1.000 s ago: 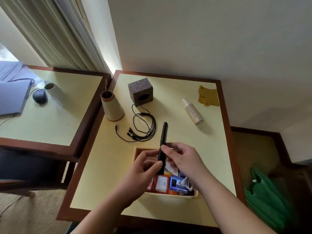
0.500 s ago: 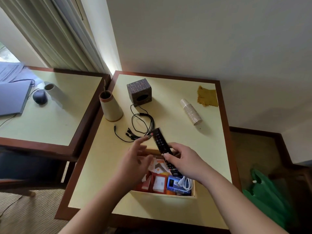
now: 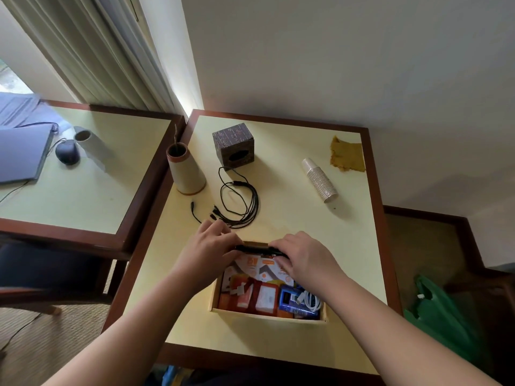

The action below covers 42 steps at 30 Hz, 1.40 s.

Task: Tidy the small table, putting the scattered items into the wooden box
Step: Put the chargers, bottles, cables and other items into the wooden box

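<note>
head view: the wooden box (image 3: 267,314), a shallow open rectangle of pale wood, sits on the near half of the small table (image 3: 359,246), whose top is matte cream inside a dark glossy wood rim. both hands meet at the box's far edge. the left hand (image 3: 207,250) curls its fingers round one end of the remote (image 3: 259,249), a slim black bar lying across the box just inside the far wall; the right hand (image 3: 303,257) curls over the other end, fingers bent down onto it. most of the remote is hidden under the hands. under it the box is packed with flat orange and white cartons (image 3: 259,291), a blue packet (image 3: 292,300) and a coiled white cable (image 3: 309,299) at the near right corner.

beyond the box, just past the left hand, a thin black cable (image 3: 242,201) lies in loose loops with several plug ends splayed out. farther beyond the box stands a dark patterned cube (image 3: 233,146) with a round hole in its front. left of the cube a cream cone (image 3: 185,171) with a rust-coloured rim stands upright. beyond the box to the right a ribbed stack of paper cups (image 3: 320,179) lies on its side, and past it a crumpled mustard cloth (image 3: 347,154) lies flat near the table's far right corner.
</note>
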Available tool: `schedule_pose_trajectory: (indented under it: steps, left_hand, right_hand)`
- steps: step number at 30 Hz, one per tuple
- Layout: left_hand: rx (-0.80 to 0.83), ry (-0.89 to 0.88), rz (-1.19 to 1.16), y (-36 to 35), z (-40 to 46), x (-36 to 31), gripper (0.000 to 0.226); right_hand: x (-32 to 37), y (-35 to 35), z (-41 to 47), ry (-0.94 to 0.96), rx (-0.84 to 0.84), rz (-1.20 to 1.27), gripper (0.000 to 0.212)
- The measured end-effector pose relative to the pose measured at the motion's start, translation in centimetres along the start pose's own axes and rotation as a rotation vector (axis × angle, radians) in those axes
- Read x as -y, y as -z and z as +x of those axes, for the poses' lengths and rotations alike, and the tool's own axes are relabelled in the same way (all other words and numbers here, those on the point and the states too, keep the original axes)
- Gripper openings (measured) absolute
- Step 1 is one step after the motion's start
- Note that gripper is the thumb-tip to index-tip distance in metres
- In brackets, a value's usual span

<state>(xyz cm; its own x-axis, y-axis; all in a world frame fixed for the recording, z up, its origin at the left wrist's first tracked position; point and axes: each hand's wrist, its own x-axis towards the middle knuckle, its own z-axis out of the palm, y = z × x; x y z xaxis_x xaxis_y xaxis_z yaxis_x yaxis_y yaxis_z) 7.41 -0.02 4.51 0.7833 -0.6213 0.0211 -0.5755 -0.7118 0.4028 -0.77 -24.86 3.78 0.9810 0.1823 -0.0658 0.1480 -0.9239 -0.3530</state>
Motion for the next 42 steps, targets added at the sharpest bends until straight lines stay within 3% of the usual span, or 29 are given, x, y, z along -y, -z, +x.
schedule_pose_trajectory:
  steps: [7, 12, 27, 34, 42]
  left_hand:
    - [-0.075, 0.024, 0.063, -2.5, -0.2, 1.6, 0.020]
    - [-0.069, 0.064, 0.096, -3.3, 0.2, 2.1, 0.019]
    - [0.059, 0.077, 0.284, -2.8, 1.6, 0.5, 0.023]
    - [0.151, 0.031, 0.398, -2.7, 2.1, -0.4, 0.033]
    - [0.263, 0.137, 0.409, -3.5, 0.3, -1.0, 0.050]
  right_hand:
    - [-1.3, -2.7, -1.0, -0.063, -0.142, -0.149, 0.029]
    - [-2.8, -3.2, -1.4, -0.154, -0.156, -0.220, 0.022]
    - [-2.2, -4.6, -0.6, -0.149, -0.021, -0.267, 0.033]
    - [-1.1, -4.0, -0.4, -0.177, 0.011, -0.300, 0.022]
    - [-1.1, -4.1, -0.9, -0.190, 0.076, -0.276, 0.036]
